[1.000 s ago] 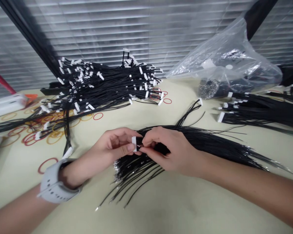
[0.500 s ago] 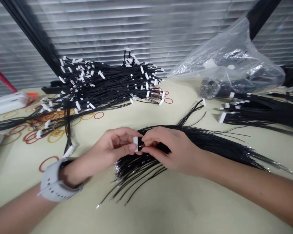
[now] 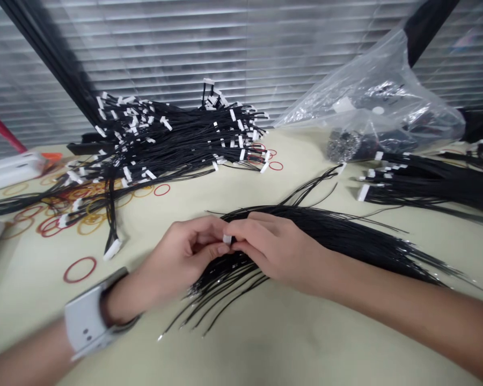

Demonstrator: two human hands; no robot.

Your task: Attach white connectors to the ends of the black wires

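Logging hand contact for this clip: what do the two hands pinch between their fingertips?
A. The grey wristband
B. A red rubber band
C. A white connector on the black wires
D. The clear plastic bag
C: the white connector shows between the fingertips of the left hand and the right hand, against the bundle of black wires.

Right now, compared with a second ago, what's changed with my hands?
Your left hand and right hand have closed together, their fingers now covering most of the white connector, still pinched between them. Your left wrist has rolled, turning its grey band flatter. The black wire bundle and the wire pile stayed put.
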